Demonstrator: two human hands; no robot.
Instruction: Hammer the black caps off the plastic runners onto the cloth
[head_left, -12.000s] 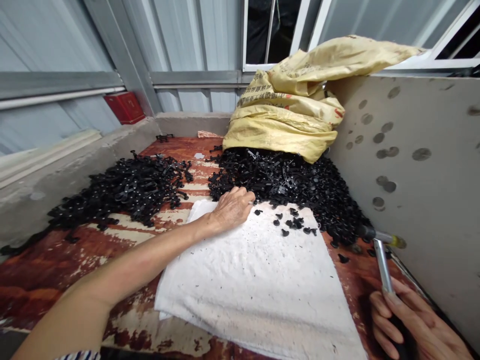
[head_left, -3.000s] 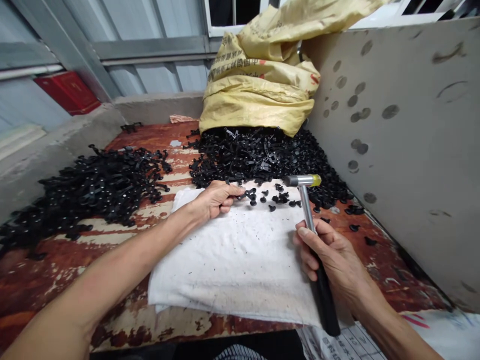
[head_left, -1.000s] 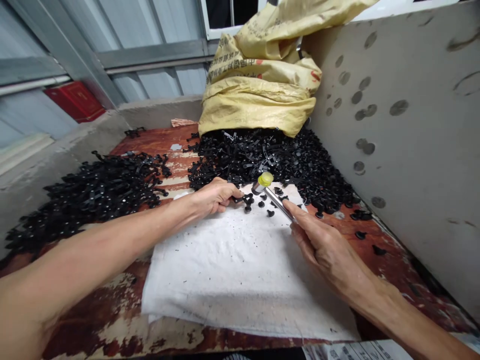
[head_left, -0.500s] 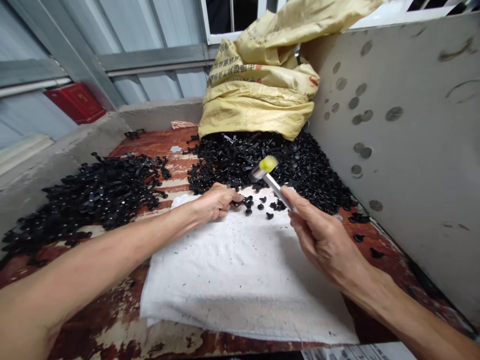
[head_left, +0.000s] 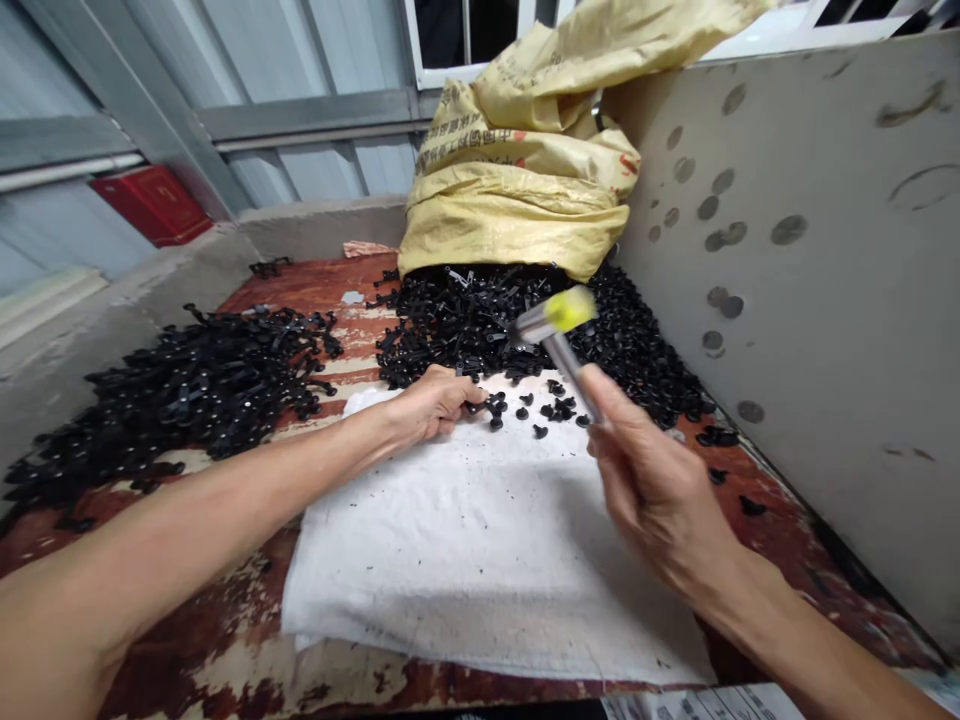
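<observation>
My left hand (head_left: pixel 442 402) is closed at the far edge of the white cloth (head_left: pixel 450 560), its fingertips pinching a small black part (head_left: pixel 475 407) that they partly cover. My right hand (head_left: pixel 652 470) is wrapped round the metal handle of a hammer (head_left: pixel 559 335) with a yellow face on one side of its head. The hammer head is raised above the loose parts, slightly blurred. Several small black knob-shaped pieces (head_left: pixel 540 432) lie on the cloth between my hands.
Behind the cloth, a large heap of black parts (head_left: pixel 450 325) spills from a yellow sack (head_left: pixel 510 225). Another black heap (head_left: pixel 202 390) lies at left on the worn red tabletop (head_left: pixel 300 275). A stained grey panel (head_left: pixel 825 330) stands at right; a red box (head_left: pixel 154 205) rests at back left.
My right hand has moved a little to the right, and the hammer head has risen up and to the right, away from my left hand. The left hand stays in place.
</observation>
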